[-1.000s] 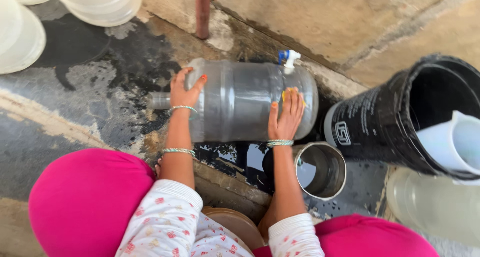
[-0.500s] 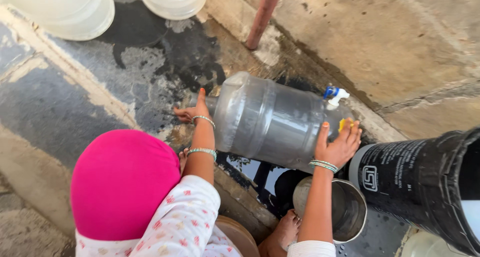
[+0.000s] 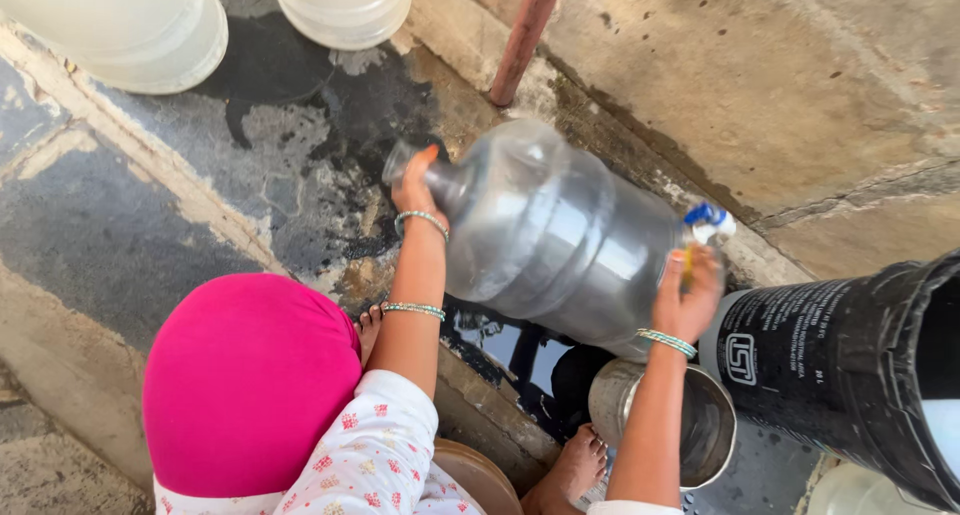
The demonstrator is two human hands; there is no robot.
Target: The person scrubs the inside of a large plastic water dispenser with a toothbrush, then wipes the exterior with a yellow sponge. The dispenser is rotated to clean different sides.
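Jug: ribbed clear plastic jug (image 3: 560, 240), tilted over wet concrete floor (image 3: 150, 225).
Hands: left hand (image 3: 415, 187) grasps its neck, right hand (image 3: 688, 295) its base.

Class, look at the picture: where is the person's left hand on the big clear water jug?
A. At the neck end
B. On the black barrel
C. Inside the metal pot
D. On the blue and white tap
A: the left hand grips the narrow neck of the clear jug, while the right hand is at the base end near the tap.

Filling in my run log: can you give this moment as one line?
left hand: grips neck of water jug | right hand: on jug base by tap | jug: tilted above steel pot
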